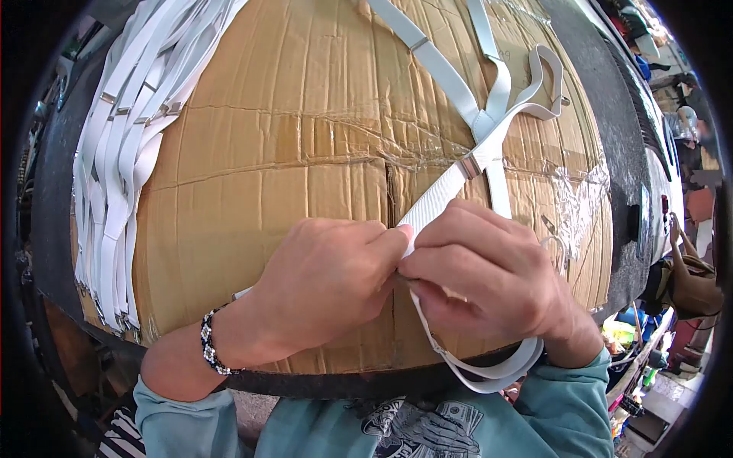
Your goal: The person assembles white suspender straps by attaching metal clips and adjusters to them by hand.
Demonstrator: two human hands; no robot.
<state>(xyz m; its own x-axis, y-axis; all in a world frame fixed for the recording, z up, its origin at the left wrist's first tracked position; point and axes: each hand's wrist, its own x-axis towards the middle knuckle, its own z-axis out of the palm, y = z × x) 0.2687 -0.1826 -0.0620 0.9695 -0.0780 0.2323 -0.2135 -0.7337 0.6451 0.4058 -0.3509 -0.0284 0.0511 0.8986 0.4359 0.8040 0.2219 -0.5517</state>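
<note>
White elastic suspenders (pixel 440 197) with metal clips lie across the cardboard, their straps crossing at a white joining patch on the right. My left hand (pixel 336 267), with a beaded bracelet at the wrist, pinches the wide strap at its lower end. Against it, my right hand (pixel 481 267) has its fingers closed on the same strap end. The fingertips of both hands meet there, and whatever small part lies between them is hidden. Below my right hand a loop of strap (pixel 496 373) hangs over the near edge.
Flattened cardboard (pixel 259 168) covers the dark table (pixel 50 229). A thick bundle of white suspenders (pixel 114 175) with metal clips lies along the left side. Clear plastic wrap (pixel 582 202) clings to the right of the cardboard. A brown bag (pixel 693 286) and assorted items are beyond the table at right.
</note>
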